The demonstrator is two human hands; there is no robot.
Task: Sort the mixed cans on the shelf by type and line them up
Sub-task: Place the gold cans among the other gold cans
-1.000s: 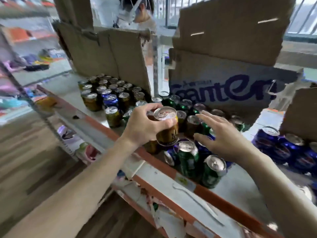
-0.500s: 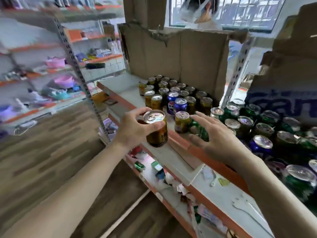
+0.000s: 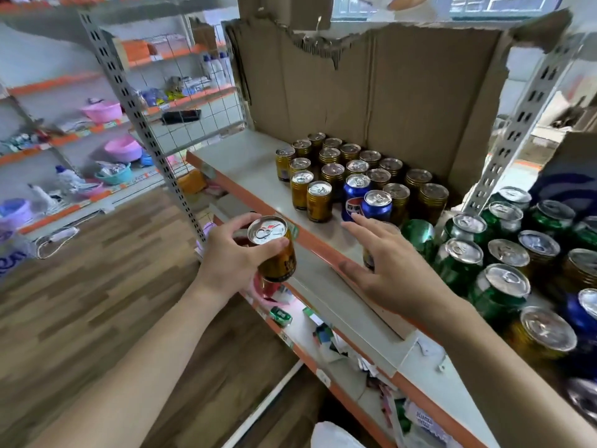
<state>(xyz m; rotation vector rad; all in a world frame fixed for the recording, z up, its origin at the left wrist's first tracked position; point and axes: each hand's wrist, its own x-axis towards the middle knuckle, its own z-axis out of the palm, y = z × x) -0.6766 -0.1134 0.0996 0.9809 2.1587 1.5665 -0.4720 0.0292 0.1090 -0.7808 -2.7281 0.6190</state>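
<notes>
One gold can (image 3: 267, 229) is clamped in my left grip (image 3: 226, 260) just off the front edge of the shelf (image 3: 252, 160); my right grip (image 3: 396, 270) hovers over that edge, fingers apart, near two blue Pepsi cans (image 3: 376, 205).

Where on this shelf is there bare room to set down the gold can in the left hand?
For the held gold can, bare shelf lies left of the gold block, back to the cardboard, and in a strip between its front row and the orange edge. Right of the blue cans, green cans crowd the surface.
</notes>
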